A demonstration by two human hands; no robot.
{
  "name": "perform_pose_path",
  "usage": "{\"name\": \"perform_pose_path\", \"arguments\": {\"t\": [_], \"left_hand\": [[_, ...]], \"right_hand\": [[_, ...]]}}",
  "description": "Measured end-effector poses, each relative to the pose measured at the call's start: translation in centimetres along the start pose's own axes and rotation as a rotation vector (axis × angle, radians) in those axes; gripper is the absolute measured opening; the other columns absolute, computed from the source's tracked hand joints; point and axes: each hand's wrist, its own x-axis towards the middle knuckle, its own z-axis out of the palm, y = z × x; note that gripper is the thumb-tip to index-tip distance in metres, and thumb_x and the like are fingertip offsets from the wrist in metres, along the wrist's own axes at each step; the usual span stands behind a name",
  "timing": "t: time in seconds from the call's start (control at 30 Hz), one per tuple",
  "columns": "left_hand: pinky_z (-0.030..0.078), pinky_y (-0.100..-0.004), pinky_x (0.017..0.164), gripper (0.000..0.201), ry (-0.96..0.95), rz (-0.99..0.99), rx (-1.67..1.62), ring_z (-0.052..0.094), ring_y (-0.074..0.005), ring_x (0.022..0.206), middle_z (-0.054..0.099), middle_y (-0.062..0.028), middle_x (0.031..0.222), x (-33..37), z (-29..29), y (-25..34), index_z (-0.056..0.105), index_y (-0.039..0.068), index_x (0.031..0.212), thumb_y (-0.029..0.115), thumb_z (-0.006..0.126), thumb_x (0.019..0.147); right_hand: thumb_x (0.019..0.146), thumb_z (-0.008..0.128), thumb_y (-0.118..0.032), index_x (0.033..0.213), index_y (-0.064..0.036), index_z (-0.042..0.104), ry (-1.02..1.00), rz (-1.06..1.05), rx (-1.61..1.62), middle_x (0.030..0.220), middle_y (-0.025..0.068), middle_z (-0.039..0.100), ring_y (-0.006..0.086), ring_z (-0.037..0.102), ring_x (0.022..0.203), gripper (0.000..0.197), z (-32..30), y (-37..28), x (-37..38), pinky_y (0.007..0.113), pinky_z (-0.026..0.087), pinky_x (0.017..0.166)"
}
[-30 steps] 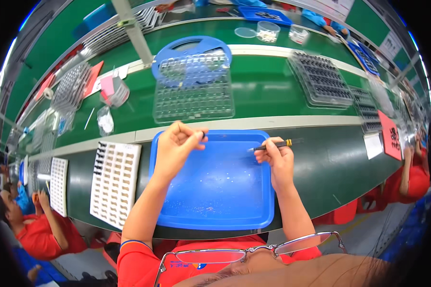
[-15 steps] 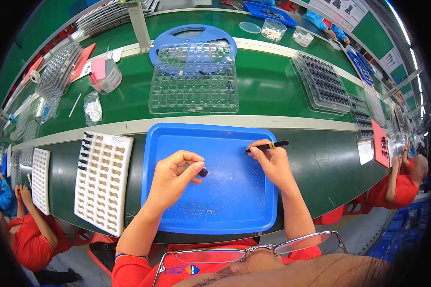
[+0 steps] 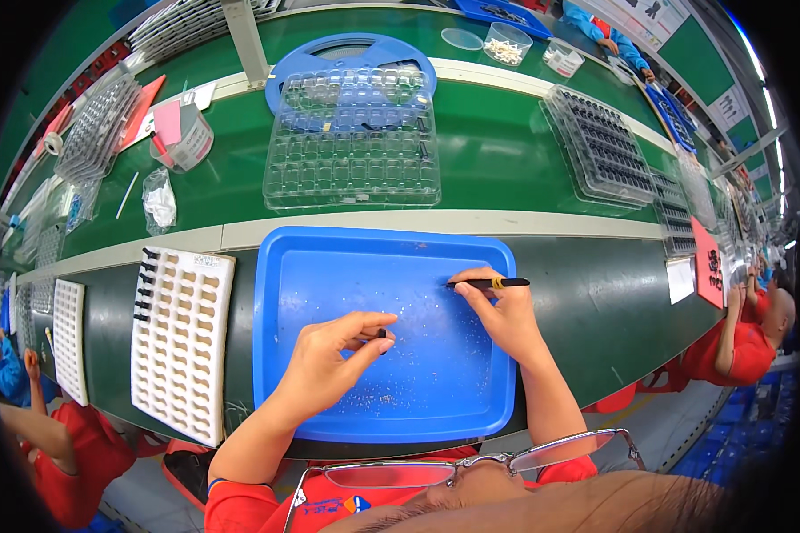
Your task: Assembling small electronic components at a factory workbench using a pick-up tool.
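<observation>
My left hand [image 3: 329,360] hovers over the blue tray [image 3: 284,266], pinching a small black part [image 3: 382,335] between thumb and fingertips. My right hand [image 3: 502,315] rests on the tray's right side, holding a thin black tool [image 3: 489,283] with a yellow band, its tip pointing left. Tiny white specks lie scattered on the tray floor between my hands.
A white grid tray [image 3: 182,342] with a few black parts stands left of the blue tray. Behind lie a clear compartment tray [image 3: 356,142] on a blue reel, more clear trays [image 3: 600,147] at right, a cup [image 3: 182,142], and small containers [image 3: 507,43]. People in red sit at both sides.
Both hands have come down from the tray's far edge toward its middle. The left hand has lowered with the small black part; the right hand still holds the tool.
</observation>
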Motion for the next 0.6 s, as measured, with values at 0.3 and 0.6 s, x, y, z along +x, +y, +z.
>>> {"name": "perform_pose_path", "arguments": {"t": [0.3, 0.6], "left_hand": [[0.057, -0.0289, 0.077, 0.025, 0.024, -0.004, 0.017, 0.071, -0.0177, 0.088, 0.073, -0.0126, 0.094, 0.1, 0.2, 0.2, 0.064, -0.001, 0.111, 0.0, 0.069, 0.086], [0.058, -0.0292, 0.078, 0.018, 0.062, 0.089, 0.086, 0.071, -0.0189, 0.089, 0.073, -0.0112, 0.094, -0.1, 0.2, -0.3, 0.067, -0.001, 0.103, 0.002, 0.069, 0.086]], "right_hand": [[0.09, 0.067, -0.013, 0.099, -0.004, 0.07, 0.018, -0.022, -0.037, 0.088, 0.0099, 0.072, 0.0232, 0.069, 0.073, 0.014, 0.0, 0.5, 0.0, 0.032, 0.056, 0.071], [0.087, 0.067, -0.018, 0.088, -0.0093, 0.069, 0.031, -0.222, -0.434, 0.074, 0.0127, 0.068, 0.0328, 0.067, 0.069, 0.009, 0.6, -2.2, 1.0, 0.04, 0.051, 0.061]]}}
